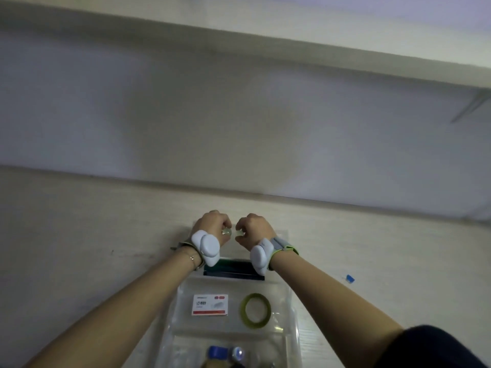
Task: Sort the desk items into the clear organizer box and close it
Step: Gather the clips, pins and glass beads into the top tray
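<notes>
Both hands, left hand (pixel 212 225) and right hand (pixel 253 228), are curling fingers on small clear latches at far edge of clear organizer box (pixel 291 309), sitting on worktop (pixel 79 235); staples box (pixel 210 304) and green tape ring (pixel 255 310) are lying inside.

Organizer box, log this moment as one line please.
box: holds staples pack, green tape ring | left hand, right hand: both gripping far edge | blue piece: on desk

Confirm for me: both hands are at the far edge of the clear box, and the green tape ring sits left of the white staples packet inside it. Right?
Not quite. In the head view the green tape ring lies right of the white staples packet. Both the left hand and right hand are at the clear box's far edge.
</notes>
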The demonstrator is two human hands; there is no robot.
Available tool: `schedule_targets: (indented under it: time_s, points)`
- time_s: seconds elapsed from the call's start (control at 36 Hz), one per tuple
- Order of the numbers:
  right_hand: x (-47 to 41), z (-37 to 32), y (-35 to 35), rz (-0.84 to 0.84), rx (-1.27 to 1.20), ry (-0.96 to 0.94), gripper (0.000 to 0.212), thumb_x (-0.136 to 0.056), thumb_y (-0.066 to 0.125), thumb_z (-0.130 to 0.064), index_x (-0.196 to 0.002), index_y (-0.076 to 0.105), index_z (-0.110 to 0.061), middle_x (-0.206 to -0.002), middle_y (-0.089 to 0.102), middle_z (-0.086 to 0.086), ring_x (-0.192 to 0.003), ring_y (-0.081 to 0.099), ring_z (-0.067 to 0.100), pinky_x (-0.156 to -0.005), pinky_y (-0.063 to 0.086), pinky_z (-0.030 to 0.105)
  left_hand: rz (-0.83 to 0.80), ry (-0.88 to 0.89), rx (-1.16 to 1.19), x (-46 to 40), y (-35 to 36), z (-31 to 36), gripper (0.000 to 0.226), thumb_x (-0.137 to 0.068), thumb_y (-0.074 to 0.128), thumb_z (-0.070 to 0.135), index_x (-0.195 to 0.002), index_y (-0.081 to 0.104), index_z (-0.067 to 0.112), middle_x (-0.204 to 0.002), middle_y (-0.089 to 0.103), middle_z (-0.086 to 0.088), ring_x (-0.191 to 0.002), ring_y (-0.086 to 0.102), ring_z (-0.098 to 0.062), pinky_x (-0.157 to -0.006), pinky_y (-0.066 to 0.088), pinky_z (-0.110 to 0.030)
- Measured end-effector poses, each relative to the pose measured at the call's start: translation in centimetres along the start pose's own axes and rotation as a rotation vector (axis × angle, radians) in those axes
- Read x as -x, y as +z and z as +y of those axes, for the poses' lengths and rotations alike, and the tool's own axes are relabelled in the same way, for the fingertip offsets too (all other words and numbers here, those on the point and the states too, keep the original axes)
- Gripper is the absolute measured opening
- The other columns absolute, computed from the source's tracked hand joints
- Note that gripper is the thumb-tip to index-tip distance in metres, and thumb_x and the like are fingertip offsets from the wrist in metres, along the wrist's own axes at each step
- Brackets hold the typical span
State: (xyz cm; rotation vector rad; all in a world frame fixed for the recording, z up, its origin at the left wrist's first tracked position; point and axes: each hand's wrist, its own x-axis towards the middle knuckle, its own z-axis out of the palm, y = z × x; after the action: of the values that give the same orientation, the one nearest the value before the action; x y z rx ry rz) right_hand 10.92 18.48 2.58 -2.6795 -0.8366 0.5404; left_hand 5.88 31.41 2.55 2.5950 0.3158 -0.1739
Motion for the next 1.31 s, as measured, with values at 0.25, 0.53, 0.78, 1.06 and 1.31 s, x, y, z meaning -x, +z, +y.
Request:
schedule_targets:
  time_s: [0.25, 0.53, 0.78, 1.06, 1.31]
  points:
    - [-0.5, -0.6, 0.4, -0.008, 0.031, 0.003, 0.036, -0.089, 0.055, -0.014, -0.125, 0.057, -0.008, -0.125, 0.052, 0.019, -0.110, 0.057, 0.034, -0.091, 0.046, 0.032, 0.020, -0.003, -0.004, -0.2, 0.7, -0.4, 0.024, -0.077, 0.066, 0.014, -0.100, 0.067, 0.014, -0.108, 0.062, -0.008, -0.098, 0.062, -0.026, -0.081, 0.048, -0.029]
    - [-0.3, -0.3, 0.5, 0.058, -0.031, 0.023, 0.030, -0.090, 0.055, -0.013, -0.118, 0.055, -0.004, -0.118, 0.057, 0.019, -0.104, 0.058, 0.033, -0.084, 0.045, 0.033, 0.040, 0.005, -0.004, -0.5, 0.9, -0.6, 0.016, -0.077, 0.065, 0.012, -0.090, 0.057, 0.017, -0.102, 0.063, -0.009, -0.093, 0.060, -0.028, -0.076, 0.046, -0.033]
    - [-0.1, 0.0, 0.3, 0.061, -0.059, 0.031, 0.027, -0.090, 0.057, -0.017, -0.113, 0.057, -0.003, -0.115, 0.058, 0.018, -0.103, 0.058, 0.031, -0.083, 0.047, 0.033, 0.029, 0.008, -0.010, -0.5, 0.8, -0.5, 0.016, -0.077, 0.065, 0.013, -0.090, 0.057, 0.015, -0.103, 0.061, -0.010, -0.093, 0.059, -0.029, -0.073, 0.044, -0.031]
    - [0.2, 0.1, 0.2, 0.066, -0.060, 0.024, 0.028, -0.089, 0.058, -0.016, -0.114, 0.058, -0.004, -0.117, 0.058, 0.018, -0.104, 0.057, 0.032, -0.082, 0.046, 0.032, 0.020, -0.005, -0.011, -0.3, 0.9, -0.5, 0.020, -0.075, 0.067, 0.014, -0.092, 0.058, 0.014, -0.105, 0.060, -0.010, -0.094, 0.059, -0.028, -0.074, 0.044, -0.030]
    - [0.5, 0.5, -0.2, 0.070, -0.049, 0.011, 0.031, -0.087, 0.061, -0.014, -0.116, 0.056, -0.004, -0.116, 0.058, 0.018, -0.102, 0.058, 0.031, -0.083, 0.047, 0.033, 0.022, -0.016, -0.028, -0.2, 0.8, -0.6, 0.026, -0.076, 0.067, 0.015, -0.100, 0.059, 0.010, -0.106, 0.059, -0.009, -0.095, 0.059, -0.027, -0.077, 0.046, -0.031]
